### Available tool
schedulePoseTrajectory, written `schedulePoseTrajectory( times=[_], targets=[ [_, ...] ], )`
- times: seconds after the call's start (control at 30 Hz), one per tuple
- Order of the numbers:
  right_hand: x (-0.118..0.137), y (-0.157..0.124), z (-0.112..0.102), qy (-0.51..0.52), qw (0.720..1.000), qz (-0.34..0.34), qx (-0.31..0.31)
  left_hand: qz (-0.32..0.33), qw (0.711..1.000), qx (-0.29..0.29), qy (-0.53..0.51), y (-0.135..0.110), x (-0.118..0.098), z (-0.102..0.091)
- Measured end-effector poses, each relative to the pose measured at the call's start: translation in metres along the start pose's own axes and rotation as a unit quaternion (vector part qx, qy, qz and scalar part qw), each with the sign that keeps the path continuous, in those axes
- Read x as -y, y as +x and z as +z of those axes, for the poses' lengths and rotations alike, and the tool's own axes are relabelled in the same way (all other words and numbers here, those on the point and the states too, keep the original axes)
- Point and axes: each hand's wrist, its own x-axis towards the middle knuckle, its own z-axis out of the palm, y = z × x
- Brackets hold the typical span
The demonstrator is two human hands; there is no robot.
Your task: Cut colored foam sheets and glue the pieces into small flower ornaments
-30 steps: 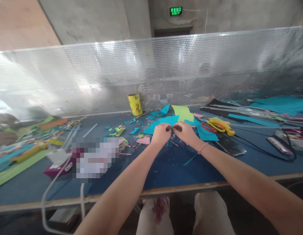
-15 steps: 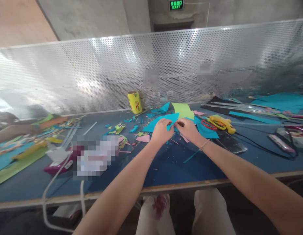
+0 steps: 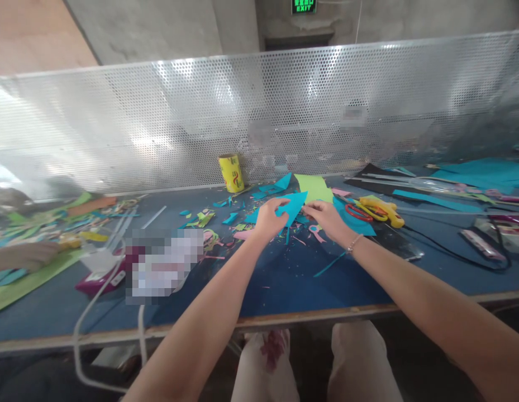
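Observation:
A sheet of blue paper [image 3: 298,201] lies in the middle of the table, tilted to a point at the right. My left hand [image 3: 271,219] is closed at its left side, thumb and fingers pinching the blue paper. A narrow blue strip [image 3: 287,235] hangs below those fingertips. My right hand [image 3: 326,219], a bracelet on its wrist, is a little to the right, thumb and forefinger pressed together near the paper's edge. What is between them is too small to make out. Behind the right hand lies a light green paper [image 3: 313,188].
Right of my hands lie red-handled scissors [image 3: 358,213] and a yellow glue gun [image 3: 391,213] with a black cord. Paper scraps [image 3: 204,218] and a yellow tube [image 3: 231,173] are farther back. At left are a purple power strip [image 3: 102,281] and another person's hand [image 3: 39,255].
My hands have moved slightly apart, the left one leftward, showing more blue paper between them. At the left, the other person's hand has come lower, nearer the table's front.

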Motion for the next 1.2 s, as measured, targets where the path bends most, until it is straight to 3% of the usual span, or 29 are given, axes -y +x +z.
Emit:
schedulePoseTrajectory(
  times=[0.27, 0.5, 0.6, 0.8, 0.97, 1.2],
  targets=[
    [-0.009, 0.002, 0.005, 0.162, 0.985, 0.052, 0.028, -0.025, 0.981, 0.095, -0.165, -0.001, 0.003, 0.005],
    [-0.002, -0.002, 0.006, 0.334, 0.933, 0.116, 0.070, -0.091, 0.901, 0.172, -0.388, -0.003, 0.006, 0.015],
    [-0.002, -0.003, 0.006, 0.388, 0.907, 0.139, 0.090, -0.098, 0.889, 0.156, -0.419, -0.005, 0.001, 0.017],
    [-0.002, -0.001, 0.007, 0.454, 0.866, 0.184, 0.098, -0.070, 0.897, 0.115, -0.420, -0.006, -0.009, 0.019],
    [0.002, -0.003, 0.007, 0.466, 0.855, 0.201, 0.107, -0.091, 0.902, 0.069, -0.416, -0.005, -0.010, 0.021],
    [0.006, -0.007, 0.007, 0.468, 0.847, 0.217, 0.128, -0.087, 0.919, 0.061, -0.381, -0.006, -0.012, 0.019]
  ],
)
